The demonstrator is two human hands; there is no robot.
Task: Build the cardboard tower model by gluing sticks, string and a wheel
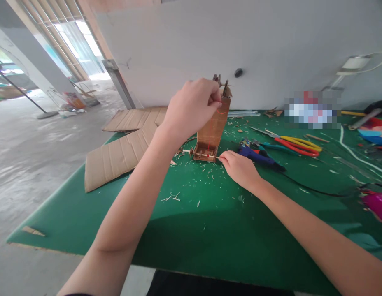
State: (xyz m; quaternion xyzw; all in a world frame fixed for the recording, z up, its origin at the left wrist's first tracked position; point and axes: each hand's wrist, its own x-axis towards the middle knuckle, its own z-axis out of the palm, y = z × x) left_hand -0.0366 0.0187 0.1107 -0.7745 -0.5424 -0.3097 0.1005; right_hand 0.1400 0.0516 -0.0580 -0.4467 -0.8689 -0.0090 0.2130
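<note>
A small cardboard model [211, 131] with a tall upright panel and a red thread running down it stands on the green table [191, 230]. My left hand [191, 109] is closed in a pinch at the model's top edge, where the thread ends. My right hand [238, 166] rests on the table beside the model's base, fingers pinched on a thin stick poking out of the base. Small wood and cardboard scraps lie scattered around the model.
Corrugated cardboard sheets [123, 148] overhang the table's left corner. To the right lie a blue glue gun [260, 158] with a black cord, red and yellow scissors [297, 144], a white cable and coloured items. A grey wall stands behind; concrete floor lies left.
</note>
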